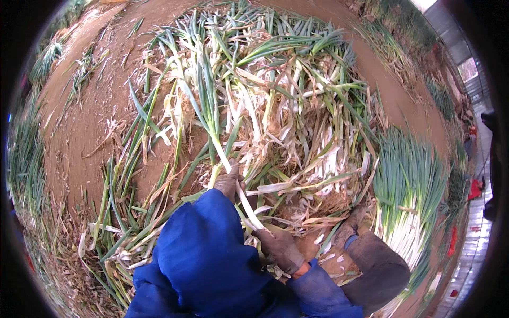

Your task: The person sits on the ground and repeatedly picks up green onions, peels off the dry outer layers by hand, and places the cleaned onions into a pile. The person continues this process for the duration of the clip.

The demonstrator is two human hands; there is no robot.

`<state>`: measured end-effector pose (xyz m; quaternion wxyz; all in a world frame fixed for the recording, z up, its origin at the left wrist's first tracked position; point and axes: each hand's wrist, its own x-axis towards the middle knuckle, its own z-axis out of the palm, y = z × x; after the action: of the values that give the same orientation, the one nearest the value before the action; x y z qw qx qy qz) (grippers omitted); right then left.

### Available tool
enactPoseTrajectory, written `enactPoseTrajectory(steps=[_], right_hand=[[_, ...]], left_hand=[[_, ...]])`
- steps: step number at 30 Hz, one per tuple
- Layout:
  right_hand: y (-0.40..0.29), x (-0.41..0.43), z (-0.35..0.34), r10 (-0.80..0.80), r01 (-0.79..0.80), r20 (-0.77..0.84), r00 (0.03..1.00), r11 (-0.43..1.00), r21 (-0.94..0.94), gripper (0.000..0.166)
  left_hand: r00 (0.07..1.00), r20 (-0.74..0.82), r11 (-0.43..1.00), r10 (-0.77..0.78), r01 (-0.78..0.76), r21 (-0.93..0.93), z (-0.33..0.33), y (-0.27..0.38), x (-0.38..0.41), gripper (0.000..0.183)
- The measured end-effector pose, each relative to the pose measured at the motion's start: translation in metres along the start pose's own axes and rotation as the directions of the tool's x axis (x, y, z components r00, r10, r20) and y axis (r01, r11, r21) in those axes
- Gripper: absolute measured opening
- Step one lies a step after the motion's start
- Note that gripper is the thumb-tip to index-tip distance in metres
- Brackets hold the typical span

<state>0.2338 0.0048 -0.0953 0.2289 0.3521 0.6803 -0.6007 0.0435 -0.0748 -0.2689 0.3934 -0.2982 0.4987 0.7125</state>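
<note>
A green onion [219, 149] with a long white stalk and green leaves lies across both of my hands, its leaves pointing away from me. My left hand [228, 183], in a soiled brown glove, is closed around the middle of the stalk. Lower and to the right, my right hand [279, 249], gloved too, grips the root end of the same stalk. Beyond my hands spreads a large heap of green onions [274, 83] with dry outer leaves and roots. Stripped leaves [131, 230] lie to the left.
A neat pile of cleaned green onions [407, 198] lies on the right, beside my bent leg [377, 266]. More green onions [26, 159] line the far left. Bare soil [83, 147] shows between the rows. A corrugated metal surface [473, 234] runs along the right edge.
</note>
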Motion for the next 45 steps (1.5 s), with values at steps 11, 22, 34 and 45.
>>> enactPoseTrajectory(steps=[11,22,34,45], right_hand=[[0.061,-0.039,-0.076,-0.504,0.271,-0.169,0.847,0.684,-0.677,0.052],[0.051,-0.006,0.002,-0.663,0.658,0.008,0.748,0.741,-0.138,0.031],[0.181,-0.132,-0.071,-0.169,0.103,-0.074,0.983,0.834,-0.541,0.040],[0.222,-0.113,-0.048,-0.526,0.414,-0.164,0.834,0.795,-0.444,0.039]], left_hand=[[0.996,0.076,0.959,-0.038,0.015,0.282,0.011,0.031,-0.030,0.027],[0.949,0.240,0.945,-0.207,0.130,0.301,-0.003,0.028,-0.012,0.025],[0.883,0.342,0.910,0.321,-0.388,0.149,0.028,0.169,-0.111,0.022],[0.486,0.874,0.810,0.015,-0.518,0.275,0.359,-0.060,-0.340,0.025]])
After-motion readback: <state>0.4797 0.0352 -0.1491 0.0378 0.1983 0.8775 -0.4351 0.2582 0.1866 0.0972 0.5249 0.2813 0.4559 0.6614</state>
